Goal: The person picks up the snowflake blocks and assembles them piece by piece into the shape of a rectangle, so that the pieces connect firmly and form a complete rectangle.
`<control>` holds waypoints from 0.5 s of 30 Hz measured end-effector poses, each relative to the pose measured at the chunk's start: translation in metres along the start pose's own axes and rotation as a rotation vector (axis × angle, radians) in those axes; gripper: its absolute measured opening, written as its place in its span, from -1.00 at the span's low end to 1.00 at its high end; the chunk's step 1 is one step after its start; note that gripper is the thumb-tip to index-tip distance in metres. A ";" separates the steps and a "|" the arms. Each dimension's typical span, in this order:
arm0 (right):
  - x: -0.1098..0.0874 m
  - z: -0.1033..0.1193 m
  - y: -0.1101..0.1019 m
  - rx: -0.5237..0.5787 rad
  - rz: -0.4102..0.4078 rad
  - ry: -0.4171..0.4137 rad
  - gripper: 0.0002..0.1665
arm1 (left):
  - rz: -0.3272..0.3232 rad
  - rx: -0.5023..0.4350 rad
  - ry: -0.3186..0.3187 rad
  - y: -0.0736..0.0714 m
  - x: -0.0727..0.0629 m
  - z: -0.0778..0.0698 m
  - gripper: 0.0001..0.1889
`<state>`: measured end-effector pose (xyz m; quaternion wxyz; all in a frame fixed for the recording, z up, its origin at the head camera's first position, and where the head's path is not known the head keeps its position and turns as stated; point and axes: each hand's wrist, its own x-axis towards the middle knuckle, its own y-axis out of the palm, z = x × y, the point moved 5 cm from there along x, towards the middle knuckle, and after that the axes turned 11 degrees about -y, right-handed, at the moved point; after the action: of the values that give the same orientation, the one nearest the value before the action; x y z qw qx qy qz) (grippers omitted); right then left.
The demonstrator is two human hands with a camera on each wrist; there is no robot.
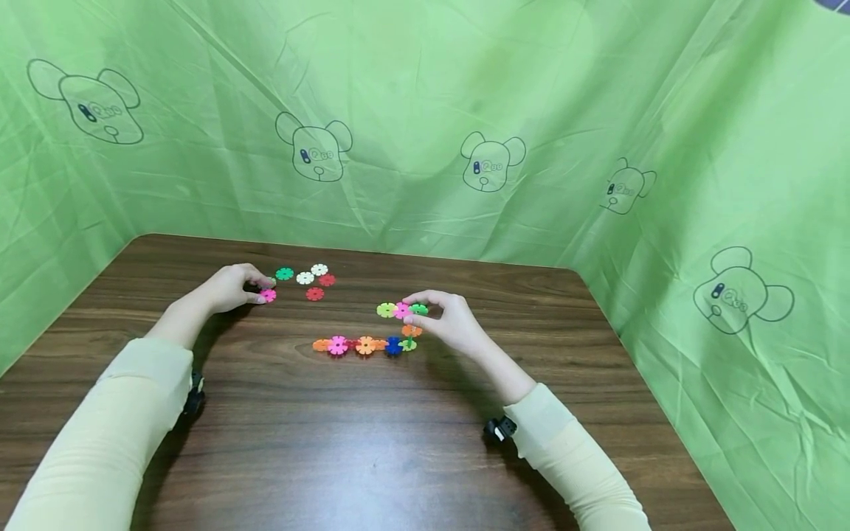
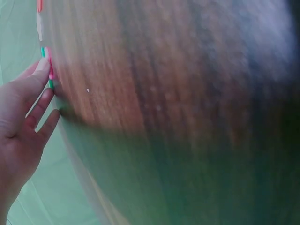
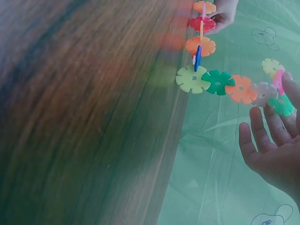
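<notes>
My left hand [image 1: 229, 287] is at the far left of the table, its thumb and fingers pinching a pink snowflake disc [image 1: 268, 295]. In the left wrist view, green edges show beside the pink disc [image 2: 50, 68]. The right hand [image 1: 451, 321] grips one end of a chain of interlocked snowflake discs, near a pink disc [image 1: 401, 310] and a green disc [image 1: 420, 309]. A yellow-green disc [image 1: 386, 310] sticks out leftward from that end. The chain bends at a light green disc [image 3: 192, 79]; its other arm runs left through a blue disc [image 1: 393, 346] and an orange disc [image 1: 365, 345].
Loose discs lie just right of the left hand: a green disc [image 1: 284, 273], a white disc [image 1: 305, 278] and a red disc [image 1: 315, 293] among them. Behind the brown wooden table [image 1: 319, 442] hangs a green curtain [image 1: 412, 110] with bear drawings.
</notes>
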<state>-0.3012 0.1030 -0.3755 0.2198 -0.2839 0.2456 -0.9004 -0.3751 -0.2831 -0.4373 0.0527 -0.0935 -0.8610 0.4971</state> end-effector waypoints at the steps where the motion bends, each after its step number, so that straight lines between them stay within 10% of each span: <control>1: 0.000 0.000 0.000 0.002 0.000 0.000 -0.71 | 0.002 0.008 0.007 0.000 0.000 -0.001 -0.67; 15: 0.000 -0.001 0.000 -0.035 0.004 -0.035 -0.59 | -0.040 0.008 0.004 0.000 -0.001 -0.004 -0.75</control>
<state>-0.3015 0.1039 -0.3762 0.2210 -0.3028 0.2579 -0.8905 -0.3731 -0.2796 -0.4356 0.0646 -0.0769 -0.8607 0.4992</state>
